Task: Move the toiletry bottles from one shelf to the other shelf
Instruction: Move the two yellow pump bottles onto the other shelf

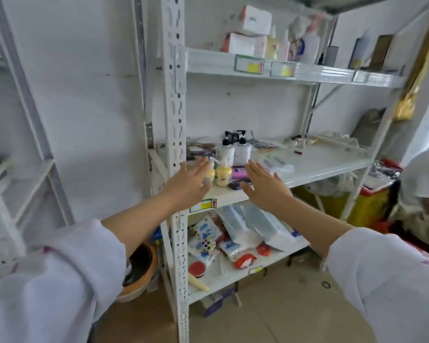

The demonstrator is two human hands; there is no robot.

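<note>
So far: nothing looks moved; both hands are bare and reaching.
Bottles: two yellow pump bottles (219,173) stand at the middle shelf's (315,167) front left, two white pump bottles (233,151) just behind them.
Left hand (188,184): fingers spread and holding nothing, just left of the yellow bottles and partly covering one.
Right hand (264,184): fingers spread and holding nothing, just right of the yellow bottles.
Left to do: by my judgement all four bottles, though the target shelf is unclear.
Top shelf (258,66): above the bottles, already holds boxes and other bottles.
Bottom shelf (233,280): below the bottles, cluttered with packets.
Room: white wall behind the bottles, tiled floor, an orange bowl (139,276) low left of the rack.
</note>
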